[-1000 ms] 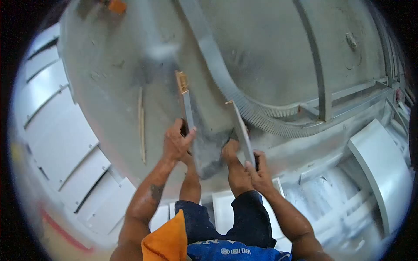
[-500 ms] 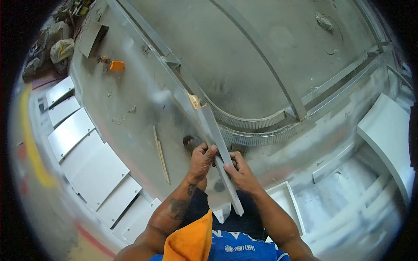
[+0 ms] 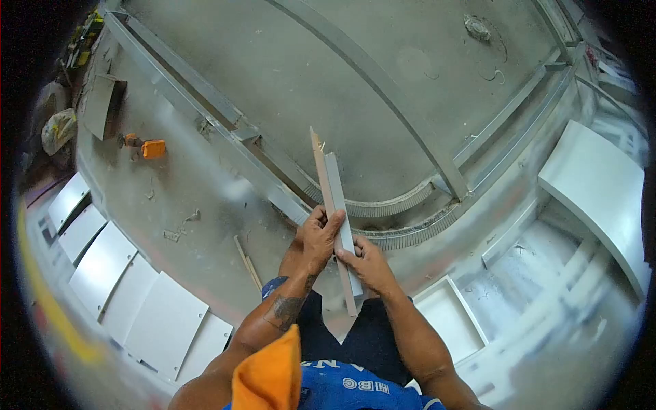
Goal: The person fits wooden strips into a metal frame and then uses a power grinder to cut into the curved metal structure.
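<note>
A long pale strip (image 3: 343, 219) with a light grey face stands out lengthwise in front of my body, a thin wooden-coloured piece (image 3: 324, 179) with a jagged far tip lying along its left side. My left hand (image 3: 320, 236) is closed round both from the left, thumb on top. Lower down on the right, my right hand (image 3: 369, 263) grips the strip with its thumb across the edge. The near ends of the pieces hang over my dark shorts. Beyond my hands lies a curved metal frame (image 3: 403, 239) with a slatted inner edge.
White panels (image 3: 164, 314) lie in a row at the left. An orange tool (image 3: 154, 149) and a bent board (image 3: 104, 106) rest on the floor. Thin sticks (image 3: 247, 263) lie near my left arm. At the right are a curved white panel (image 3: 594, 198) and a white tray (image 3: 482, 328).
The view has swung to the right. The held pieces have turned, now showing the wooden-coloured side on the left, and point more straight ahead. Both hands still hold on.
</note>
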{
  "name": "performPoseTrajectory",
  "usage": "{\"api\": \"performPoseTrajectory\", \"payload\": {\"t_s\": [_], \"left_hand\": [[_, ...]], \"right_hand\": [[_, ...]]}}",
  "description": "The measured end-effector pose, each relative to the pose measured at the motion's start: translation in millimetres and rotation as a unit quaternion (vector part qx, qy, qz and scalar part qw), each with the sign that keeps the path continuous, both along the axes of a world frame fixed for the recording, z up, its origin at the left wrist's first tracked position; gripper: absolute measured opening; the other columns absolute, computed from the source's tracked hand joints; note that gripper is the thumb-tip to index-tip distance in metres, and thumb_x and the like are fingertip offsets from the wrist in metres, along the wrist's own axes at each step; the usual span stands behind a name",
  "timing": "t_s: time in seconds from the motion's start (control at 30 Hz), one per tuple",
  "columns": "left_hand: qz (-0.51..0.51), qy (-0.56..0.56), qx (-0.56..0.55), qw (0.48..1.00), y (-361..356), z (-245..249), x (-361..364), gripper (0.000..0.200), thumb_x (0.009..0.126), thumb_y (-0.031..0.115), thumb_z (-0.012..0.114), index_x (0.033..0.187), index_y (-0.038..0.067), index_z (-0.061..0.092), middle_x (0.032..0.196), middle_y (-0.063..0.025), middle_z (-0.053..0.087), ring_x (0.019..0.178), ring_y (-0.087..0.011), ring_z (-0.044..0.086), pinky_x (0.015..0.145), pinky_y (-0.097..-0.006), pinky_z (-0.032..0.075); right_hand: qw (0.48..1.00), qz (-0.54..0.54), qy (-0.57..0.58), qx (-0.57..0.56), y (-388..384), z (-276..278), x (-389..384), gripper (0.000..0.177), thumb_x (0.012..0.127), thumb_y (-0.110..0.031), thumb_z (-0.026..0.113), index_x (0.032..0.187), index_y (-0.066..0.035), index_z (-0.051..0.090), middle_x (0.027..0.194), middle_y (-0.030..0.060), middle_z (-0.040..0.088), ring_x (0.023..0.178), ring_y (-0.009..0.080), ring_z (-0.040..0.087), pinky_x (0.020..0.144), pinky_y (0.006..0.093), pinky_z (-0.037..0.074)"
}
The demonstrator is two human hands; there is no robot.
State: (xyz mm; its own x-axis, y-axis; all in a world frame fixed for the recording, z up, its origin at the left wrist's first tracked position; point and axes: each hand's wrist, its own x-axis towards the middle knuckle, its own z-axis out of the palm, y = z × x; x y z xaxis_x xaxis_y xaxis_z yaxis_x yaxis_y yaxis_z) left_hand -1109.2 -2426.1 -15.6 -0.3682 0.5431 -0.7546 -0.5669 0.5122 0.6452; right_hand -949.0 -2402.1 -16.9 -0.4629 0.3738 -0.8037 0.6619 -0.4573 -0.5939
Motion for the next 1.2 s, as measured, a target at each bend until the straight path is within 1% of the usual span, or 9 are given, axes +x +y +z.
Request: {"api": "performPoseTrajectory", "payload": {"t_s": [0.1,0.17,0.23,0.3,0.37,0.6,0.87,0.97,1.2], "left_hand": [[-0.011,0.008,-0.006,1.0,-5.1,-9.4,-15.6,0.037,0.095,0.039,0.07,0.1,0.003,0.062,0.08,-0.0013,0.061,0.071,-0.0091,0.056,0.062,-0.0258,0.048],[-0.223,0.139,-0.087,0.961,-24.9,-29.2,-19.3,0.037,0.097,0.041,0.065,0.103,0.004,0.062,0.082,-0.0019,0.06,0.074,-0.0129,0.057,0.069,-0.031,0.05],[-0.024,0.124,-0.024,0.992,-56.5,-70.5,-6.7,0.053,0.098,0.05,0.059,0.126,0.006,0.051,0.114,-0.0081,0.058,0.103,-0.0181,0.056,0.086,-0.0348,0.049],[0.074,0.065,-0.084,0.992,-68.2,-73.6,-10.0,0.059,0.098,0.053,0.057,0.132,0.006,0.045,0.126,-0.0099,0.053,0.112,-0.0193,0.053,0.093,-0.0354,0.047],[0.393,-0.054,-0.088,0.914,-97.1,-115.8,1.2,0.073,0.097,0.061,0.052,0.145,0.008,0.034,0.145,-0.0122,0.041,0.128,-0.0264,0.045,0.108,-0.0428,0.039],[0.333,-0.143,-0.09,0.928,-70.1,-117.1,54.3,0.09,0.092,0.075,0.043,0.154,0.014,0.026,0.157,-0.0118,0.031,0.144,-0.0337,0.029,0.119,-0.0488,0.025],[0.513,-0.144,-0.053,0.844,-64.6,-155.2,60.1,0.087,0.093,0.076,0.037,0.154,0.015,0.027,0.139,-0.0117,0.044,0.12,-0.0291,0.048,0.108,-0.0452,0.037],[0.434,-0.118,0.003,0.893,-73.5,-156.9,48.5,0.088,0.093,0.075,0.039,0.153,0.012,0.029,0.142,-0.0135,0.044,0.125,-0.0291,0.047,0.11,-0.0445,0.036],[0.435,-0.093,-0.06,0.894,-80.8,-163.0,23.2,0.089,0.097,0.068,0.041,0.151,-0.001,0.028,0.153,-0.0167,0.036,0.139,-0.031,0.036,0.118,-0.0416,0.024]], "right_hand": [[0.999,-0.02,-0.034,-0.006,-1.1,11.8,-23.9,0.043,0.093,-0.026,0.07,0.124,0.002,0.059,0.102,0.0087,0.068,0.09,0.0129,0.062,0.081,0.0285,0.051],[0.985,-0.102,0.007,-0.14,19.9,32.3,-34.7,0.044,0.092,-0.028,0.072,0.122,0.003,0.061,0.101,0.0094,0.068,0.089,0.013,0.063,0.082,0.0283,0.051],[0.986,-0.117,0.012,-0.116,18.2,-2.6,-10.1,0.047,0.09,-0.03,0.073,0.122,0.003,0.062,0.099,0.01,0.069,0.09,0.0139,0.063,0.083,0.0296,0.051],[0.981,0.136,-0.041,0.133,30.6,-45.0,25.5,0.048,0.089,-0.032,0.074,0.121,0.002,0.064,0.098,0.0108,0.07,0.092,0.016,0.064,0.084,0.0316,0.052],[0.992,0.092,-0.066,0.062,84.5,-34.8,12.0,0.049,0.088,-0.033,0.074,0.12,0.002,0.065,0.1,0.0118,0.07,0.092,0.018,0.065,0.083,0.0331,0.052],[0.963,0.236,-0.092,0.096,160.5,-118.8,-22.5,0.052,0.086,-0.036,0.073,0.12,0.004,0.066,0.106,0.0177,0.07,0.095,0.0261,0.068,0.087,0.039,0.051],[0.908,0.334,-0.119,0.225,139.5,-288.4,-10.6,0.042,0.09,-0.032,0.066,0.119,-0.002,0.065,0.113,0.0188,0.069,0.102,0.0355,0.067,0.09,0.0467,0.05],[0.892,0.333,-0.141,0.272,116.5,-343.1,-20.3,0.037,0.092,-0.032,0.064,0.116,-0.004,0.063,0.111,0.0163,0.068,0.103,0.0343,0.065,0.089,0.047,0.05],[0.893,0.354,-0.231,0.156,98.1,-327.8,-124.2,0.036,0.096,-0.031,0.06,0.122,-0.006,0.059,0.118,0.0146,0.064,0.111,0.0322,0.062,0.092,0.0458,0.048]]}}
